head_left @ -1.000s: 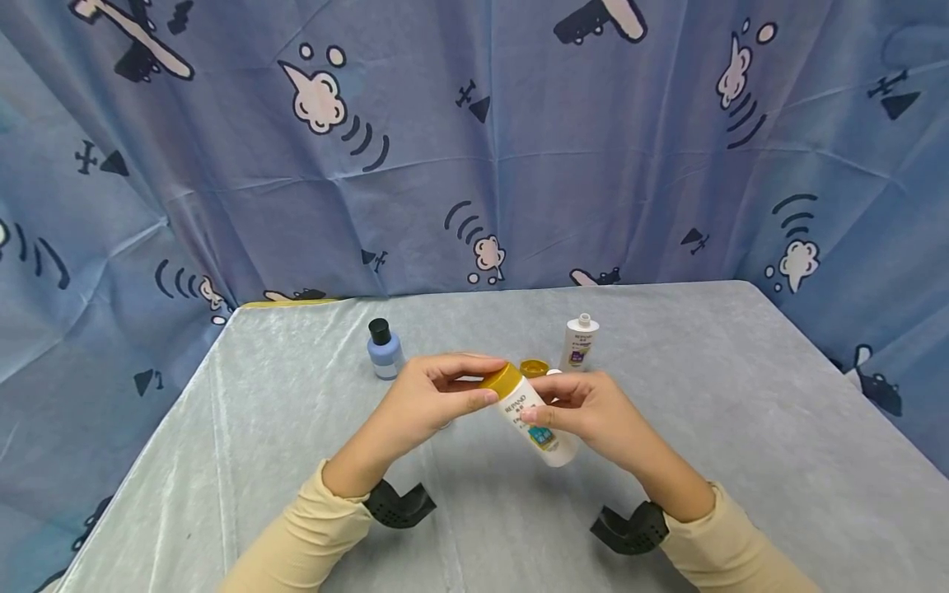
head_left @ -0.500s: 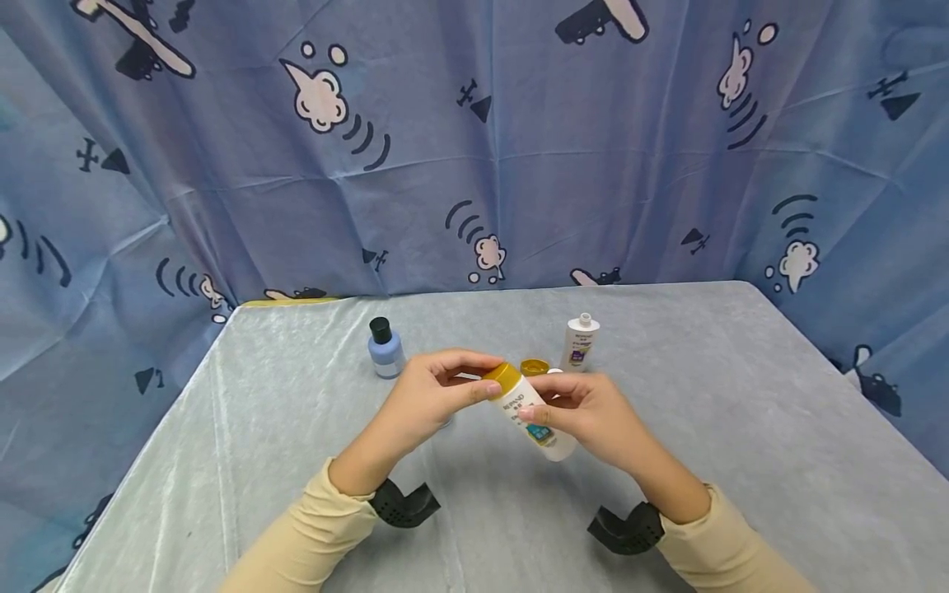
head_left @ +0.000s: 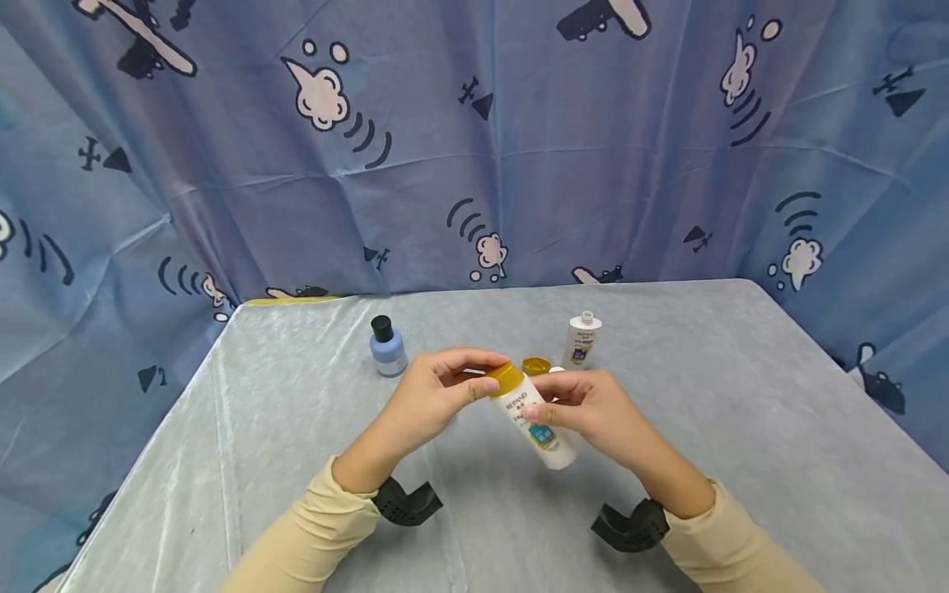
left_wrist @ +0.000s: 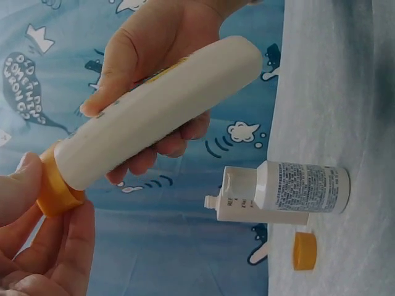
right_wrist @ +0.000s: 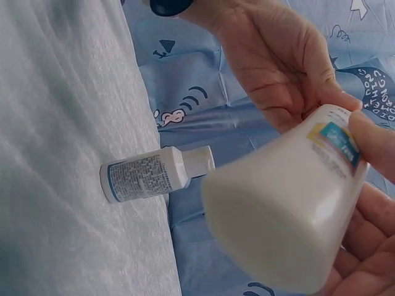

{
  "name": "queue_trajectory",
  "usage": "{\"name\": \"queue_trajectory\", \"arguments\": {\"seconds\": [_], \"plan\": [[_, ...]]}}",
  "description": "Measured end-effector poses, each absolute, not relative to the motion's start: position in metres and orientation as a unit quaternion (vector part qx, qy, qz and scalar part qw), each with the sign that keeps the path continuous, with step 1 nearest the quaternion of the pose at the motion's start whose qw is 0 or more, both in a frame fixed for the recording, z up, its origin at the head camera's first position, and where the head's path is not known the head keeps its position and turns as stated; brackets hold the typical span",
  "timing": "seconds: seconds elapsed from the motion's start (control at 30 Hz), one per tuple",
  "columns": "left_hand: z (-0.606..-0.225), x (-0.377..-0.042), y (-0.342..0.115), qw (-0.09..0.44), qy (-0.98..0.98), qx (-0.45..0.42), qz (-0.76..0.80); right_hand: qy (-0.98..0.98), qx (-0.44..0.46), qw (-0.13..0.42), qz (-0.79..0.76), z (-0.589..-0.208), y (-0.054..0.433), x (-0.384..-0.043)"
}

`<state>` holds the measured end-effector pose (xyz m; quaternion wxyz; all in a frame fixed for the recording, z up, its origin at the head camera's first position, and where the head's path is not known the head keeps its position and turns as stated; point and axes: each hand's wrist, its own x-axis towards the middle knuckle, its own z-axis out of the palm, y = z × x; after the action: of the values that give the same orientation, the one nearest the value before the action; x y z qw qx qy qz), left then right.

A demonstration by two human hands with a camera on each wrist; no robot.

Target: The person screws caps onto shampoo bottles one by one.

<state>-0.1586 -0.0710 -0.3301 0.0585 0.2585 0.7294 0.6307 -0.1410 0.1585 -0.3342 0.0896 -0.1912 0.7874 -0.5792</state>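
A white bottle (head_left: pixel 539 428) with a gold cap (head_left: pixel 507 379) is held tilted above the table, its base toward the lower right. My left hand (head_left: pixel 437 391) pinches the gold cap, which sits on the bottle's end, between thumb and fingers. My right hand (head_left: pixel 586 408) grips the bottle's body, thumb on the labelled side. In the left wrist view, the bottle's plain side (left_wrist: pixel 160 114) faces the camera, with the left fingers (left_wrist: pixel 71 240) around the cap. The right wrist view shows the bottle's broad base (right_wrist: pixel 265 240) up close.
On the grey-covered table (head_left: pixel 741 395), an uncapped white bottle (head_left: pixel 582 339) stands behind my right hand. A loose gold cap (head_left: pixel 536 365) lies beside it. A printed white bottle (left_wrist: pixel 302 187) stands nearby. A blue bottle with a black cap (head_left: pixel 387 347) is further left. A patterned curtain (head_left: pixel 415 165) hangs behind.
Both hands stay on the bottle and cap. The left thumb has shifted a little on the cap, and the bottle's tilt varies slightly. The things on the table stay in place.
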Motion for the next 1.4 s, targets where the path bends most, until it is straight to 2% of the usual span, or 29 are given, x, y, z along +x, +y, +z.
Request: {"name": "queue_trajectory", "arguments": {"seconds": [0.27, 0.63, 0.73, 0.93, 1.2, 1.4], "plan": [[-0.329, -0.155, -0.072, 0.054, 0.722, 0.296, 0.623, 0.765, -0.187, 0.130, -0.603, -0.334, 0.160, -0.141], [-0.330, -0.154, -0.072, 0.065, 0.672, 0.350, 0.650, 0.671, -0.265, 0.201, -0.662, -0.337, 0.168, -0.145], [-0.328, -0.153, -0.072, 0.056, 0.679, 0.306, 0.665, 0.702, -0.235, 0.159, -0.654, -0.335, 0.166, -0.143], [-0.327, -0.152, -0.064, 0.032, 0.693, 0.169, 0.700, 0.794, -0.129, 0.015, -0.593, -0.333, 0.152, -0.135], [-0.333, -0.150, -0.053, 0.012, 0.672, 0.134, 0.729, 0.821, -0.168, -0.137, -0.529, -0.344, 0.141, -0.132], [-0.337, -0.148, -0.050, 0.006, 0.669, 0.116, 0.734, 0.813, -0.199, -0.198, -0.510, -0.351, 0.136, -0.131]]}}
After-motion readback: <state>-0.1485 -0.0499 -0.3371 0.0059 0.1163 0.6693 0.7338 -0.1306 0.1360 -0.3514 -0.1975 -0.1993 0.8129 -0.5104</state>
